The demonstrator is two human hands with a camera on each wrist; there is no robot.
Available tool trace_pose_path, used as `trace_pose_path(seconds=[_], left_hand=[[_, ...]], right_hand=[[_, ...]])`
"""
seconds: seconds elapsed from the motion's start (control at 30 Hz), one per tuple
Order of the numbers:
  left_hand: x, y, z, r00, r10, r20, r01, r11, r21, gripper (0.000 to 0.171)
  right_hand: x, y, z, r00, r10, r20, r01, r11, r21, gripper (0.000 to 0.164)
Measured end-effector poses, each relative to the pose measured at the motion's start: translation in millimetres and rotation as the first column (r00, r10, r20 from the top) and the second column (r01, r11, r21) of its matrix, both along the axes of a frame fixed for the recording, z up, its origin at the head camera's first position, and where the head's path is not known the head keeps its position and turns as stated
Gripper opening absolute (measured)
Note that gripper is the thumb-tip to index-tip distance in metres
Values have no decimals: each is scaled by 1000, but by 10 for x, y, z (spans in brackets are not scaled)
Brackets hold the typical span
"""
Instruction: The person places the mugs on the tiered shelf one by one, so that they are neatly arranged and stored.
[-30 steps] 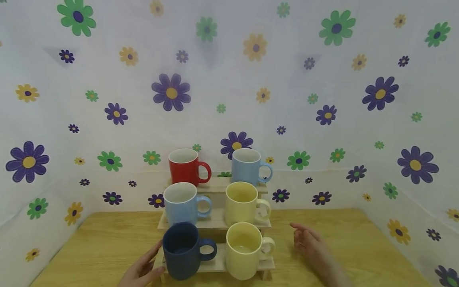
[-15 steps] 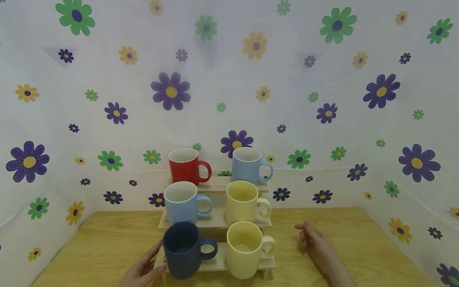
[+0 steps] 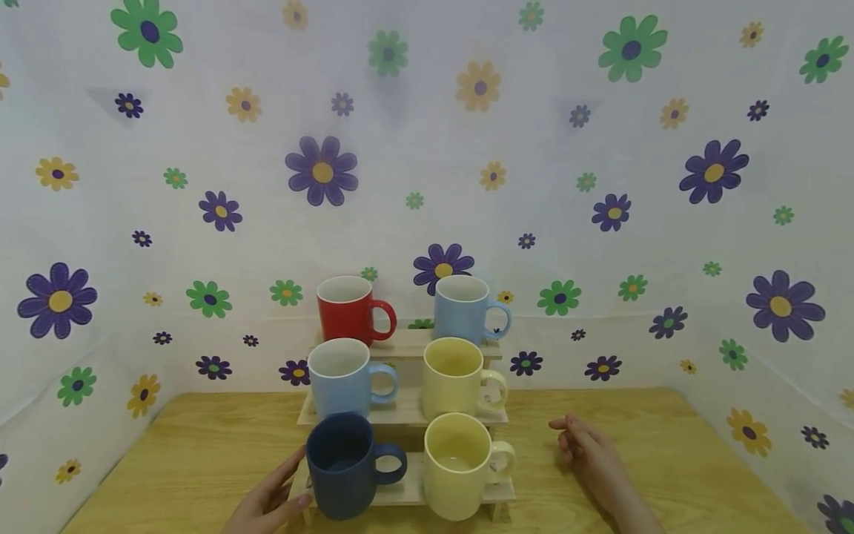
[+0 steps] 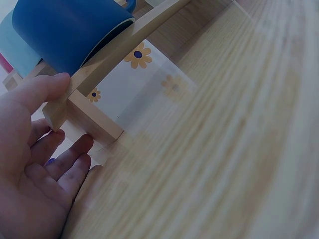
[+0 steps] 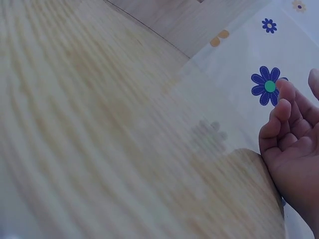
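Note:
A three-tier wooden shelf stand [image 3: 407, 491] stands on the table in the head view. My left hand [image 3: 268, 504] grips the left end of its lowest tier, thumb [image 4: 52, 87] on top and fingertips below. Just beside that hand, a dark blue mug [image 3: 342, 478] sits on this tier, left of a pale yellow mug [image 3: 457, 478]. On the middle tier are a light blue mug [image 3: 339, 389] and another pale yellow mug [image 3: 450, 389]. The top tier bears a red mug [image 3: 343, 319] and a second light blue mug [image 3: 460, 319]. My right hand [image 3: 594, 460] rests loosely curled on the table, holding nothing.
The wood-grain table [image 3: 193, 445] runs to both sides of the stand. Behind and at the sides hangs a white cloth [image 3: 400, 230] printed with green, purple and orange flowers. All the mug handles point right.
My right hand has drawn slightly to the right, away from the stand, over the past second. The left hand keeps its grip, and the mugs stay where they were.

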State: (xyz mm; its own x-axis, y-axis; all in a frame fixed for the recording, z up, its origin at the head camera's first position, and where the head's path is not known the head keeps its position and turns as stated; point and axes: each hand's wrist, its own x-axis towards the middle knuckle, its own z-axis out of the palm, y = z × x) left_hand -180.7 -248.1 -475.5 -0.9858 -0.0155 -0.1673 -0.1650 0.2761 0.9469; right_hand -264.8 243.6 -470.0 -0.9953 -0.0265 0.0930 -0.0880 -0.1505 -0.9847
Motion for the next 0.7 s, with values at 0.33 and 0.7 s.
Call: trace_pose_path(seconds=[0.33,0.7], left_hand=[[-9,-5,10,1000,-14,16,14,1000,12,91],[-25,-14,-22,1000,-11,25,11,1000,-21,93]], right_hand=[[9,-8,9,1000,-26,6,26,999,37,51],[-18,3,-22,1000,-18,11,17,998,67,57]])
